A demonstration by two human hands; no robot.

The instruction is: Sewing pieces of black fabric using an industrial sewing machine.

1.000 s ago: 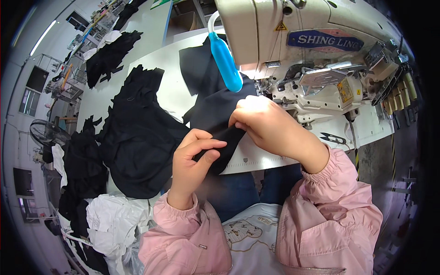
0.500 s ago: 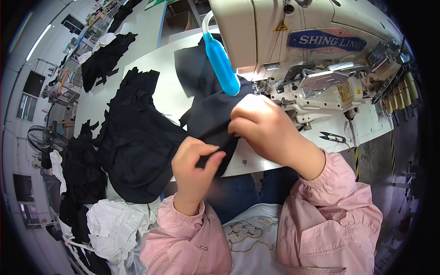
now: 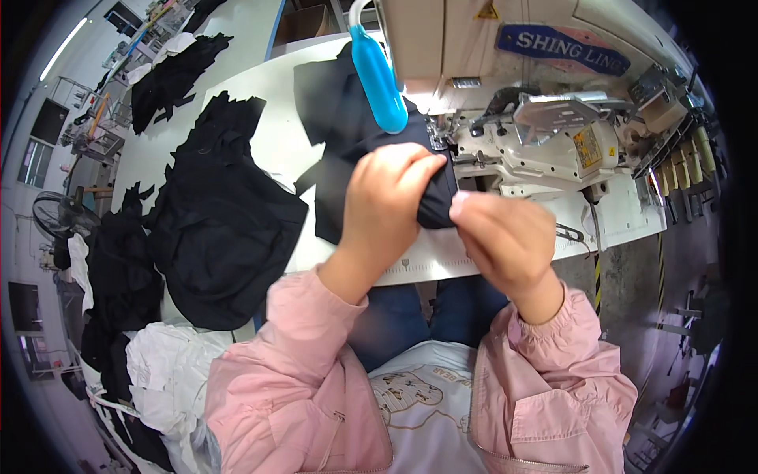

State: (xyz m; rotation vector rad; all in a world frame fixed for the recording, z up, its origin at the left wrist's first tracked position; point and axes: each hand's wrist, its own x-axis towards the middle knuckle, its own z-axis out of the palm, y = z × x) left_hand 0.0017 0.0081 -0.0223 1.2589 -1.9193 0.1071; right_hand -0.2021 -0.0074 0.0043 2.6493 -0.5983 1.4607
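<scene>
Black fabric (image 3: 335, 170) lies on the white machine table, and its right edge runs up to the needle and presser foot (image 3: 437, 134) of a sewing machine (image 3: 545, 142). My left hand (image 3: 384, 193) is closed on the fabric just below the foot, thumb and fingers pinching near its edge. Nearer to me, my right hand (image 3: 509, 237) pinches the fabric's near right corner with its fingertips. Between both hands a short stretch of the edge shows. A blue-covered lamp (image 3: 379, 83) hangs over the fabric beside the machine head.
More black garment pieces (image 3: 225, 229) are heaped on the table at the left. Beyond them lies another black pile (image 3: 178, 83). White bundled material (image 3: 178, 379) sits low at the left. Thread snips (image 3: 570, 232) lie right of my right hand, partly hidden.
My left hand has moved up and right toward the presser foot, carrying fabric. My right hand has come down and right to the fabric's near corner. The view has shifted slightly.
</scene>
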